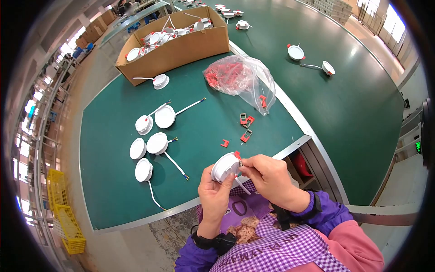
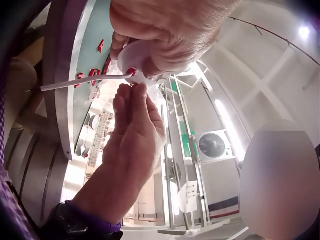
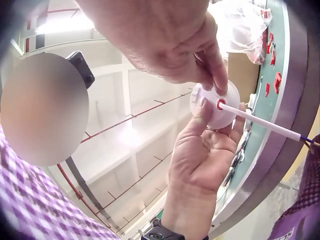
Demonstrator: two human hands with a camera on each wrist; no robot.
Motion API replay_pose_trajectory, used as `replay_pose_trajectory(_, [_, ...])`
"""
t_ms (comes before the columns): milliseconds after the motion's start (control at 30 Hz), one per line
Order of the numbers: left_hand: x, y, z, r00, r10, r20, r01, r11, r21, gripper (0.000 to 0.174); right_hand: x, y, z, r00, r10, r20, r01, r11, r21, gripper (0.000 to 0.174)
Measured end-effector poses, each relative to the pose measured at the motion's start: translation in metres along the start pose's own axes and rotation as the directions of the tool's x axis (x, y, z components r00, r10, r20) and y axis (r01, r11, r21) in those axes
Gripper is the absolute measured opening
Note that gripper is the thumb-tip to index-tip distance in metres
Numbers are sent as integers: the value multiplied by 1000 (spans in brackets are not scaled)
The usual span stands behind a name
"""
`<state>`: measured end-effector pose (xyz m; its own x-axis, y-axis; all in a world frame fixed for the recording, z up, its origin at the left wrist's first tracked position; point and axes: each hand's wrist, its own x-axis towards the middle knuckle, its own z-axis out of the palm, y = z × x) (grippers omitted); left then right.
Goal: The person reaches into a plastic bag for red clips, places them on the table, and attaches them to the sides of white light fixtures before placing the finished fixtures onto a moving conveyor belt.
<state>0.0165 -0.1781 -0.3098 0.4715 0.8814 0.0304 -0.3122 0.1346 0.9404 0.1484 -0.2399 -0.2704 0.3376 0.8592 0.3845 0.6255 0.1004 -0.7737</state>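
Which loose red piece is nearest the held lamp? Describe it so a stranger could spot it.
On the green table, find the clear bag of red pieces. Near its open end lie three loose metal-framed red pieces. Past them, toward the held white lamp, sits the small bracket, all red with no metal showing.

Yellow crates [image 1: 65, 213], bright windows [image 1: 395, 22].

The round white downlight [image 1: 223, 168] is tilted in the left hand [image 1: 215, 198], near the edge of the bench [image 1: 113, 195]. At its rim there is a red clip [image 1: 237, 155]. From its red grommet [image 3: 220, 104] comes a white cable [image 3: 265, 122], ending in thin wires [image 3: 309, 142].
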Motion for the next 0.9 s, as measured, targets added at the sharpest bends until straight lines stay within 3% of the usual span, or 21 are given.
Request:
replay_pose_trajectory(400, [-3, -2, 8, 996, 67, -61, -70, 997, -38, 28, -2, 0, 1, 1000, 4, -1, -4, 1000, 2, 11])
replay_pose_trajectory(567, [-3, -2, 13, 993, 67, -100, -76, 993, -90, 28, -1, 0, 5, 987, -55, -151, 50, 998, -37, 14])
replay_pose_trajectory(667, [-2, -4, 14, 990, 85, -117, -95, 992, -86, 27, -1, 1, 2, 996, -36, -80, 37, 999, 8, 16])
replay_pose_trajectory(900, [0, 0, 9, 994, 81, -66, -82, 997, 1, 27, -3, 1, 7, 997, 1, -82, 4, 999, 50, 12])
